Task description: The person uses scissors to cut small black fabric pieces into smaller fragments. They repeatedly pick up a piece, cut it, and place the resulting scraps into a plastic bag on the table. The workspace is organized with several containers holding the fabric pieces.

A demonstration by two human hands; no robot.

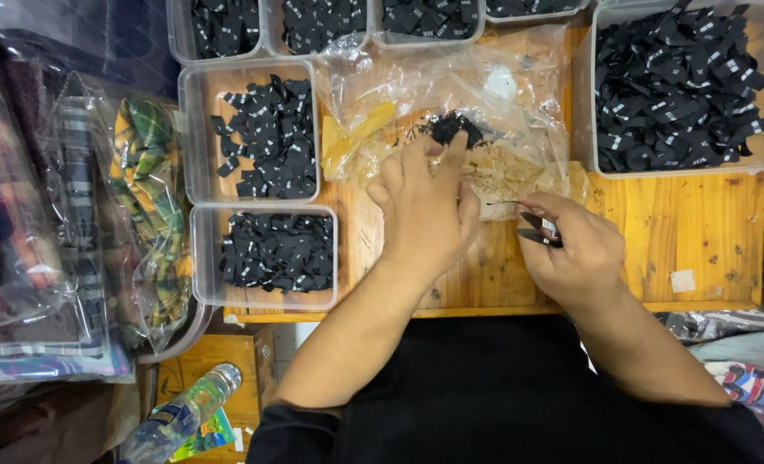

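- I see a wooden desk [700, 232] that carries all the things.
- On the far right of the desk sits a big clear tub [590, 103] full of black folded labels.
- On the left sit two smaller clear boxes of black labels, one [194, 129] behind the other [203, 258]. More boxes [176, 34] line the back edge.
- Left of the desk I see folded cloth in clear bags, one with green and yellow checks [150, 189].
- A crinkly clear plastic bag [485, 86] lies in the middle of the desk, between the boxes and the tub.
- My left hand [425, 210] is open with the fingers spread, and the fingertips touch a small heap of loose black labels [452, 127] on the bag.
- My right hand [575, 253] is closed around small dark snips [538, 230], just beside my left hand. I cannot tell if the blades are open.
- A plastic water bottle [180, 417] lies low on the left, below the desk edge.
- A tiny white scrap [681, 280] sits on the desk near the right corner.
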